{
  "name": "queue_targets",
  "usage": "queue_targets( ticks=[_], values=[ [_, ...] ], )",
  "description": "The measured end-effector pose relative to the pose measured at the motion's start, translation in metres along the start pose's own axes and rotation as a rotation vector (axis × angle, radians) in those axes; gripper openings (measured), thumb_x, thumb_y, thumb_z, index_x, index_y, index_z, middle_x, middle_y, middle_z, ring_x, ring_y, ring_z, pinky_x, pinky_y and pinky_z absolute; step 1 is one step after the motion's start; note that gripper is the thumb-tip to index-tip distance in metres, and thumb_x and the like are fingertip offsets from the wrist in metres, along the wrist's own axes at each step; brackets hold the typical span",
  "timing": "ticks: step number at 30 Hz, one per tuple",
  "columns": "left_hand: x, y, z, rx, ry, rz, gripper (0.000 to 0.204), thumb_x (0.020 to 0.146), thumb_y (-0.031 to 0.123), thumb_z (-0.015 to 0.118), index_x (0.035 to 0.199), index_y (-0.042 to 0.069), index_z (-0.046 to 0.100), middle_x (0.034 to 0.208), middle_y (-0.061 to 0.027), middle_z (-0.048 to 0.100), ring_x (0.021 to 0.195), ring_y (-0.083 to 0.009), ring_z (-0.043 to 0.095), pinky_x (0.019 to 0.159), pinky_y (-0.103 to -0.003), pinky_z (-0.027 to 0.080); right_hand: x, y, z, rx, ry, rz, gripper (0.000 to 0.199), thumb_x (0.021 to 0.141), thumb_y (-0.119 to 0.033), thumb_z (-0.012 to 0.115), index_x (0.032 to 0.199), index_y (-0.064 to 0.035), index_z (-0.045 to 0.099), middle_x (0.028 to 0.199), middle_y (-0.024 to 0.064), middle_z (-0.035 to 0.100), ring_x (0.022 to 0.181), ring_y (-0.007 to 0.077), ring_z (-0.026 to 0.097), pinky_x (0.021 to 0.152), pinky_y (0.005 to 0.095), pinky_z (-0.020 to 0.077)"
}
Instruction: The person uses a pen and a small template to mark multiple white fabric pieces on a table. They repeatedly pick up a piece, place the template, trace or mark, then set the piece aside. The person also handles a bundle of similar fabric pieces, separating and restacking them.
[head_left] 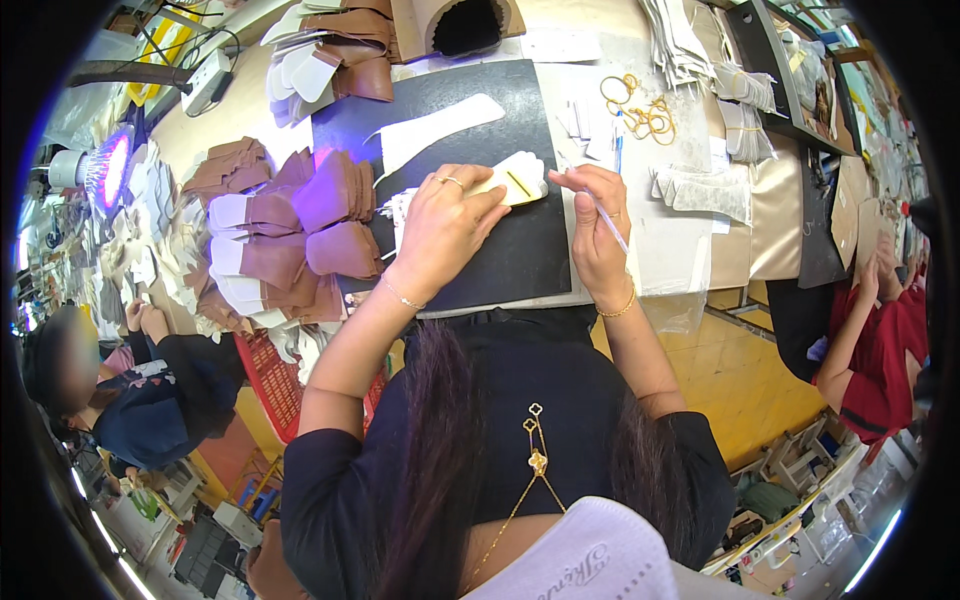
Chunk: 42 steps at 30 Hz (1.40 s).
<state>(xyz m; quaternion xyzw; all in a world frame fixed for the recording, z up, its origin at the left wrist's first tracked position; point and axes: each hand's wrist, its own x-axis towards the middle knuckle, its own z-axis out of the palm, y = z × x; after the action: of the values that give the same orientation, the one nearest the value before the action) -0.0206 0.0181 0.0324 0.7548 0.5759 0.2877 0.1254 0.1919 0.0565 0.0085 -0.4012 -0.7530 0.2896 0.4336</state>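
Observation:
My left hand (440,228) bends its fingers over a small stack of white cut pieces (532,172) with rounded ends, and a yellow strip with a dark line (518,183) lies on top. Part of the stack is hidden under the palm. Just to the right, my right hand (600,240) grips a slim pale pen (612,226), its tip near the stack's rounded end. Both hands are over a black mat (470,265). Beyond them on the mat lies a long white cut piece (440,128).
Brown and white leather-like pieces (340,195) pile up left of the mat. Yellow rubber bands (650,120) and bundled white pieces (705,190) lie to the right. A lit lamp (105,170) stands far left. One person (140,400) sits at left, another (885,340) at right.

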Motion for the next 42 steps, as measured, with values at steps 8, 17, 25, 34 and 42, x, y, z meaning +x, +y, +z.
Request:
queue_targets(
  ticks=[8, 17, 25, 34, 42],
  values=[
    [0.001, -0.001, 0.005, 0.022, 0.016, 0.016, 0.019, 0.078, 0.017, 0.082, 0.094, 0.008, 0.078, 0.105, -0.0076, 0.07, 0.098, -0.0265, 0.066, 0.085, -0.039, 0.052, 0.001, -0.006, 0.0, -0.019, 0.043, 0.023, 0.017, 0.103, -0.015, 0.055, 0.112, -0.0052, 0.066, 0.107, 0.0096, 0.069, 0.102, 0.0251, 0.064, 0.095, 0.0366, 0.0443],
    [-0.001, 0.002, 0.01, 0.06, 0.023, 0.015, 0.02, 0.078, 0.018, 0.082, 0.094, 0.007, 0.077, 0.107, -0.0076, 0.07, 0.101, -0.0267, 0.064, 0.085, -0.04, 0.05, 0.012, -0.01, 0.011, -0.078, -0.107, -0.068, 0.01, 0.097, -0.012, 0.065, 0.105, -0.0087, 0.071, 0.101, 0.0038, 0.075, 0.097, 0.0183, 0.07, 0.091, 0.0355, 0.0409],
    [-0.001, 0.002, 0.009, 0.075, 0.019, 0.018, 0.019, 0.079, 0.018, 0.081, 0.094, 0.007, 0.077, 0.107, -0.0083, 0.07, 0.1, -0.0271, 0.064, 0.084, -0.04, 0.049, 0.018, -0.011, 0.007, -0.166, -0.184, -0.135, 0.01, 0.096, -0.01, 0.066, 0.104, -0.0079, 0.071, 0.104, 0.0065, 0.075, 0.092, 0.0209, 0.07, 0.087, 0.0358, 0.0426],
    [-0.001, 0.002, 0.009, 0.076, 0.017, 0.019, 0.018, 0.079, 0.018, 0.081, 0.094, 0.008, 0.077, 0.108, -0.0087, 0.069, 0.101, -0.0273, 0.064, 0.085, -0.04, 0.049, 0.022, -0.012, 0.007, -0.195, -0.215, -0.16, 0.01, 0.094, -0.009, 0.068, 0.103, -0.0086, 0.07, 0.098, 0.0049, 0.074, 0.094, 0.0204, 0.07, 0.084, 0.036, 0.0422],
    [-0.003, 0.0, 0.011, 0.052, 0.029, 0.018, 0.02, 0.079, 0.018, 0.081, 0.095, 0.007, 0.076, 0.107, -0.0081, 0.069, 0.099, -0.0272, 0.064, 0.084, -0.039, 0.05, 0.022, -0.021, -0.018, -0.284, -0.268, -0.186, 0.007, 0.097, -0.009, 0.063, 0.099, -0.0062, 0.069, 0.096, 0.0055, 0.074, 0.091, 0.0209, 0.069, 0.088, 0.0361, 0.0416]
  ],
)
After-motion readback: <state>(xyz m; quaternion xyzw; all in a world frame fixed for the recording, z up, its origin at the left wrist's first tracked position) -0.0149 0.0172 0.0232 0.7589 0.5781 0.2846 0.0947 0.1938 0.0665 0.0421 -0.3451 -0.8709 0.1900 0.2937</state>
